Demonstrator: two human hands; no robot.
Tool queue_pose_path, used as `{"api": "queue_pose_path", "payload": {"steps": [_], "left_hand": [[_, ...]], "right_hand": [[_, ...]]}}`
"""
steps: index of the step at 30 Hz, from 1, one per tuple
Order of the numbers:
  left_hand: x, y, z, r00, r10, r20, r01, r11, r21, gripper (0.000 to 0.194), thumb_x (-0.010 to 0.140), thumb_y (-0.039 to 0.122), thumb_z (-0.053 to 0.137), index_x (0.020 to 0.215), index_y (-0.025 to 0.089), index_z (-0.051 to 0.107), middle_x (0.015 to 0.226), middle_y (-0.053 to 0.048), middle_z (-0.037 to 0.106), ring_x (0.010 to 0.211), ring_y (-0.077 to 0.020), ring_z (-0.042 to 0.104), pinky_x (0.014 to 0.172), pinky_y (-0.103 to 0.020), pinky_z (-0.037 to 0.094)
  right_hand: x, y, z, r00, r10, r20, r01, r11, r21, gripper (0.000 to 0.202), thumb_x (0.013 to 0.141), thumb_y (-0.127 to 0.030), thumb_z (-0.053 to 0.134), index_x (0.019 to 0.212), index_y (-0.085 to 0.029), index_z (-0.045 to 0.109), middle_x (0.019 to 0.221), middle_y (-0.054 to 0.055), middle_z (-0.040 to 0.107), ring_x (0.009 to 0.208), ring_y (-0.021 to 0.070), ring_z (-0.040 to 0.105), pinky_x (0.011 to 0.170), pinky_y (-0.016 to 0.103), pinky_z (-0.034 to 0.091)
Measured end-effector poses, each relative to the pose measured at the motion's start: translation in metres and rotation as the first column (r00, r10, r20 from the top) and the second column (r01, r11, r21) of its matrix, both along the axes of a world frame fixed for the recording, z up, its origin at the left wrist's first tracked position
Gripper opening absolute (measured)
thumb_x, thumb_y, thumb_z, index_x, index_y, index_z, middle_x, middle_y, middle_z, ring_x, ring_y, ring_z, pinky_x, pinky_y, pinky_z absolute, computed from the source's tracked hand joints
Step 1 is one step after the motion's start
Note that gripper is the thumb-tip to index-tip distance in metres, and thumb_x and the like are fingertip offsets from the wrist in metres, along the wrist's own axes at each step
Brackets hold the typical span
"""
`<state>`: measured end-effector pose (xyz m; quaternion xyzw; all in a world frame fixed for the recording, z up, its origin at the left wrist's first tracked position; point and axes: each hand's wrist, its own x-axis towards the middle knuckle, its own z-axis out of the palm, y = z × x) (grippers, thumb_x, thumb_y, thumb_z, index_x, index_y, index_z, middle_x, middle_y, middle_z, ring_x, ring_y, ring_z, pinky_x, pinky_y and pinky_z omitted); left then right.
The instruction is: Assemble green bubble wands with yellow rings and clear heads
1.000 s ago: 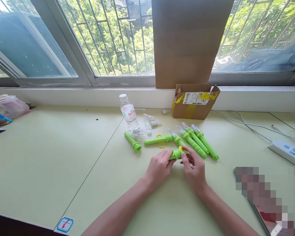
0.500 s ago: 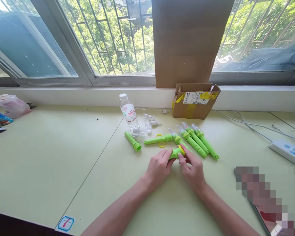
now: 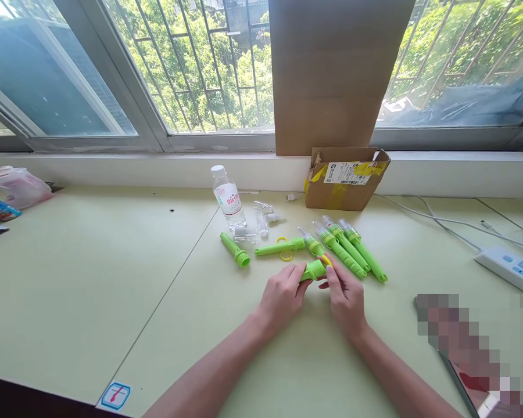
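My left hand [image 3: 283, 293] is closed around a green plastic tube [image 3: 312, 270], its threaded end pointing right. Between the fingertips of my right hand [image 3: 346, 293] is a yellow ring [image 3: 326, 261], held right at the threaded end; whether it touches the tube I cannot tell. Just beyond my hands lie a green handle [image 3: 279, 248] with two more yellow rings [image 3: 286, 255] by it, and a loose green tube [image 3: 235, 249] to the left. Several green handles with clear tops [image 3: 344, 251] lie side by side to the right.
Several clear plastic pieces [image 3: 262, 224] lie behind the green parts, beside a water bottle [image 3: 229, 200]. An opened cardboard box [image 3: 346, 186] stands near the window. At right are a white power strip [image 3: 508, 270] with cables and a phone [image 3: 455, 374].
My right hand has shifted slightly right, bringing the yellow ring off the threads to the tube's end. My left hand stays in place with the green tube.
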<state>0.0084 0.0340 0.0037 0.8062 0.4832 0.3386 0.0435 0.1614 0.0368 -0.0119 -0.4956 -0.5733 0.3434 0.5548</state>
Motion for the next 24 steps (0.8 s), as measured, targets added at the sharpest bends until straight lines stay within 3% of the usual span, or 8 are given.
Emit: {"api": "queue_pose_path", "payload": {"steps": [5, 10, 13, 17, 21, 24], "left_hand": [[-0.0010, 0.0001, 0.0002, 1.000, -0.012, 0.007, 0.012, 0.999, -0.038, 0.016, 0.096, 0.026, 0.042, 0.102, 0.019, 0.056, 0.083, -0.005, 0.065, 0.074, -0.0170, 0.061, 0.059, -0.026, 0.043], [-0.0020, 0.0001, -0.0030, 1.000, -0.013, 0.000, 0.013, 1.000, -0.021, 0.020, 0.096, 0.027, 0.042, 0.111, 0.019, 0.052, 0.086, -0.006, 0.065, 0.076, -0.0183, 0.062, 0.059, -0.026, 0.044], [-0.0027, 0.0000, -0.0046, 1.000, -0.012, 0.000, 0.012, 1.000, -0.009, 0.023, 0.096, 0.027, 0.040, 0.115, 0.019, 0.050, 0.086, -0.006, 0.065, 0.076, -0.0187, 0.062, 0.060, -0.027, 0.046], [-0.0029, -0.0006, -0.0034, 1.000, -0.015, 0.000, 0.015, 1.000, 0.001, 0.023, 0.096, 0.026, 0.041, 0.115, 0.017, 0.050, 0.086, -0.006, 0.064, 0.075, -0.0186, 0.062, 0.059, -0.027, 0.045], [-0.0025, -0.0010, -0.0010, 1.000, -0.013, -0.012, 0.013, 1.000, -0.004, 0.019, 0.095, 0.025, 0.043, 0.110, 0.017, 0.052, 0.084, -0.005, 0.064, 0.074, -0.0184, 0.062, 0.059, -0.026, 0.044], [-0.0025, -0.0004, -0.0009, 0.999, -0.006, -0.035, 0.005, 1.000, -0.013, 0.015, 0.095, 0.024, 0.044, 0.105, 0.018, 0.054, 0.082, -0.005, 0.063, 0.073, -0.0183, 0.061, 0.058, -0.026, 0.043]], "right_hand": [[-0.0004, -0.0007, -0.0016, 0.998, 0.029, 0.062, -0.030, 1.000, 0.005, 0.040, 0.094, -0.038, 0.046, 0.125, -0.019, 0.060, 0.094, 0.007, 0.070, 0.070, 0.0187, 0.064, 0.060, 0.035, 0.059], [-0.0019, -0.0024, 0.0038, 0.990, -0.001, 0.140, -0.008, 0.998, 0.063, 0.037, 0.092, -0.037, 0.049, 0.122, -0.020, 0.062, 0.122, 0.012, 0.062, 0.094, 0.0247, 0.065, 0.062, 0.034, 0.060], [-0.0021, -0.0031, 0.0066, 0.983, 0.004, 0.186, -0.026, 0.992, 0.120, 0.037, 0.091, -0.033, 0.051, 0.125, -0.020, 0.060, 0.127, 0.013, 0.059, 0.103, 0.0249, 0.063, 0.068, 0.033, 0.061], [-0.0019, -0.0036, 0.0068, 0.975, 0.004, 0.222, -0.038, 0.988, 0.148, 0.037, 0.089, -0.031, 0.054, 0.124, -0.020, 0.059, 0.124, 0.013, 0.062, 0.091, 0.0229, 0.067, 0.065, 0.032, 0.061], [-0.0025, -0.0042, 0.0060, 0.987, -0.022, 0.159, 0.010, 0.997, 0.076, 0.034, 0.086, -0.033, 0.059, 0.117, -0.021, 0.057, 0.108, 0.010, 0.068, 0.072, 0.0199, 0.068, 0.052, 0.030, 0.057], [-0.0030, -0.0045, 0.0061, 0.995, 0.005, 0.097, -0.007, 1.000, 0.021, 0.030, 0.085, -0.034, 0.061, 0.111, -0.023, 0.054, 0.106, 0.009, 0.068, 0.068, 0.0184, 0.068, 0.050, 0.029, 0.056]]}}
